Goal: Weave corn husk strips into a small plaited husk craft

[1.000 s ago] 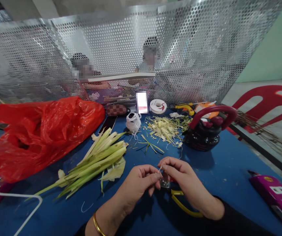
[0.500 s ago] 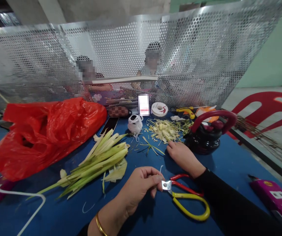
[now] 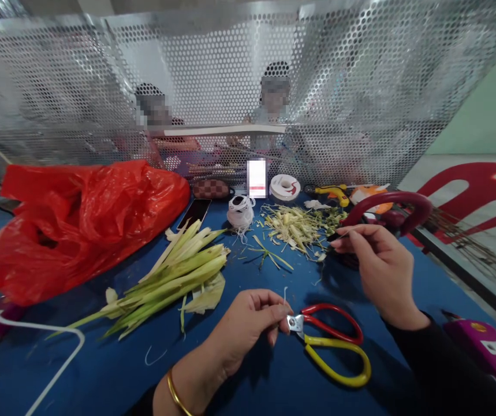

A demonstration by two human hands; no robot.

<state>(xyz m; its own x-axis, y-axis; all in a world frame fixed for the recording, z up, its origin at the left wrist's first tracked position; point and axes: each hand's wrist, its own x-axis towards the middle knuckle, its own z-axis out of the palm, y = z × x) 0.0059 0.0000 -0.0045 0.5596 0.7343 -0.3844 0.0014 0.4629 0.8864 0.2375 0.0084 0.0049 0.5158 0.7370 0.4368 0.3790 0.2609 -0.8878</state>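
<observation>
My left hand [image 3: 258, 318] is closed in a pinch above the blue table, and a short end of white string [image 3: 286, 294] sticks up from its fingertips. Scissors [image 3: 325, 341] with one red and one yellow handle lie beside it; my fingers hide the blade tips. Farther right, my right hand [image 3: 380, 268] is raised in front of a dark pot [image 3: 347, 260], pinching a thin strand [image 3: 342, 234] whose kind is too small to tell. Shredded pale husk pieces [image 3: 293, 228] lie just left of it. A bundle of corn husks [image 3: 178, 277] rests left of my left hand.
A red plastic bag [image 3: 87, 219] covers the back left. Along the back stand a ball of white string [image 3: 239, 215], a phone [image 3: 194, 212], a ribbon spool [image 3: 284, 188] and a yellow-handled tool [image 3: 336, 193]. Behind rises a perforated metal screen [image 3: 213, 75] with two people beyond. A purple power strip [image 3: 485, 352] lies right.
My right hand has lifted from beside the husk shreds and moved right, now pinching a thin strand in front of the pot. My left hand stays almost in place. The view has tilted slightly down.
</observation>
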